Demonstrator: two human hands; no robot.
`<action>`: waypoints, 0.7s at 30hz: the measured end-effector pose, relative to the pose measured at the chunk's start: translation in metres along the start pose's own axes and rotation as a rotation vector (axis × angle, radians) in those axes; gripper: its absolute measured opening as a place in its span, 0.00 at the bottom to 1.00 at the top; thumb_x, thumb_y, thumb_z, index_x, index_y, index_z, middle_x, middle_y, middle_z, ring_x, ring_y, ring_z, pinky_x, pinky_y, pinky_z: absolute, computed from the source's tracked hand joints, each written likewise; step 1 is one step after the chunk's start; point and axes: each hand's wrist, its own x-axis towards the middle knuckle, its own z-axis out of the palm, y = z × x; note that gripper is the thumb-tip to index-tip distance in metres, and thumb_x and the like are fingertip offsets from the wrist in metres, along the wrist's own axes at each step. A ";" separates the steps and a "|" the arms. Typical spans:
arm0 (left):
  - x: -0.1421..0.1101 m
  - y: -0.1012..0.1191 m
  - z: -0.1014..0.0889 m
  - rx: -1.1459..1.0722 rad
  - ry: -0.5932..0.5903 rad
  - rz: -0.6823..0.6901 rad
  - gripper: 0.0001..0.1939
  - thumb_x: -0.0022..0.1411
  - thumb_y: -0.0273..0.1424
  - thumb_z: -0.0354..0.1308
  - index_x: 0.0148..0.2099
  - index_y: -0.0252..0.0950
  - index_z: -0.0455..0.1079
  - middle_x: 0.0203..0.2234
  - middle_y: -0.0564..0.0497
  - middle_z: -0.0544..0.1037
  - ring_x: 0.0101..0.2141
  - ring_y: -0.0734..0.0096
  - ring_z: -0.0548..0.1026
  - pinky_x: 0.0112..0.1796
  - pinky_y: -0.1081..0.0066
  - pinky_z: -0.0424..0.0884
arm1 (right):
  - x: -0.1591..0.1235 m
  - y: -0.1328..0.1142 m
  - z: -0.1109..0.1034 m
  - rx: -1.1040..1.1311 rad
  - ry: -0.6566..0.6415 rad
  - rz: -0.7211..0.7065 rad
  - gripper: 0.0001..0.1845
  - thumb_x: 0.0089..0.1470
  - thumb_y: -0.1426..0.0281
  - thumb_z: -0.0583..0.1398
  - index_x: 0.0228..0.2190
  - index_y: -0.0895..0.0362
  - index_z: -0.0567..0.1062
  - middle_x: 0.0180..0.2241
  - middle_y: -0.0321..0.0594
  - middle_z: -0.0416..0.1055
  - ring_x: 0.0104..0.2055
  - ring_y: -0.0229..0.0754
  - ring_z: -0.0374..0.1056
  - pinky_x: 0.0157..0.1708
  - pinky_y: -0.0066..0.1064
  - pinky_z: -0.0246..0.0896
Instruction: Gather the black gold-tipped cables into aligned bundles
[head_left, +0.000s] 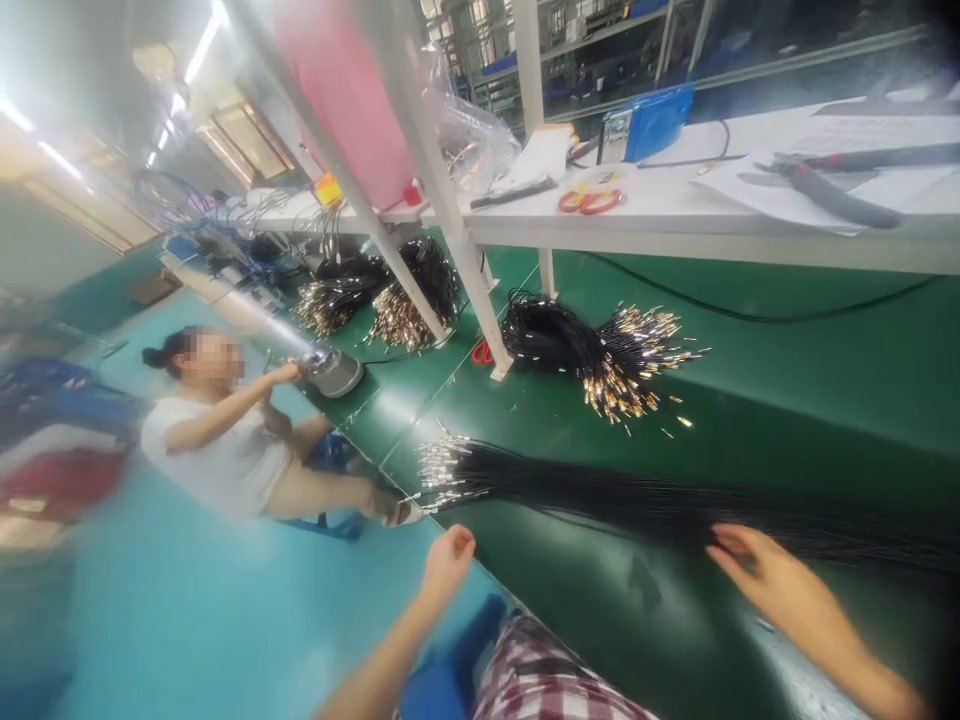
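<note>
A long bundle of thin black cables (pixel 600 492) lies stretched out over a green surface, with a fan of silvery connectors (pixel 450 468) at its left end. My left hand (pixel 448 562) hovers just below those connectors, its fingers curled closed; whether anything small is inside them is hidden. At the bundle's near edge is my right hand (pixel 776 580), thumb and fingers apart and nothing visible between them. I cannot tell whether its fingertips touch the cables.
A coiled cable bundle (pixel 551 335) with gold-coloured ends lies beyond, beside a white post. Pliers (pixel 825 180) and orange-handled scissors (pixel 590 200) rest on the white shelf (pixel 712 235). At left, a seated co-worker (pixel 217 440) reaches toward a grey lamp-like object (pixel 334 372).
</note>
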 end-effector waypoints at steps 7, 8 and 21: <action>0.050 0.007 0.005 -0.528 0.048 -0.304 0.15 0.64 0.39 0.56 0.39 0.30 0.68 0.30 0.46 0.77 0.30 0.69 0.77 0.33 0.66 0.75 | 0.026 -0.129 0.080 -0.176 -0.001 -0.322 0.33 0.58 0.53 0.52 0.62 0.50 0.60 0.63 0.48 0.58 0.63 0.57 0.55 0.59 0.60 0.43; 0.065 0.011 0.003 -0.565 0.039 -0.320 0.14 0.65 0.39 0.55 0.40 0.31 0.69 0.31 0.48 0.77 0.31 0.71 0.77 0.33 0.67 0.75 | 0.036 -0.130 0.087 -0.192 0.009 -0.320 0.32 0.59 0.55 0.52 0.62 0.50 0.60 0.63 0.49 0.59 0.64 0.56 0.55 0.60 0.59 0.41; 0.208 0.058 -0.060 -0.623 -0.138 -0.186 0.20 0.53 0.47 0.63 0.30 0.33 0.68 0.17 0.55 0.71 0.18 0.77 0.70 0.21 0.76 0.65 | 0.111 -0.194 0.087 -0.180 -0.093 -0.219 0.28 0.61 0.55 0.51 0.59 0.51 0.64 0.59 0.47 0.64 0.60 0.51 0.58 0.58 0.49 0.46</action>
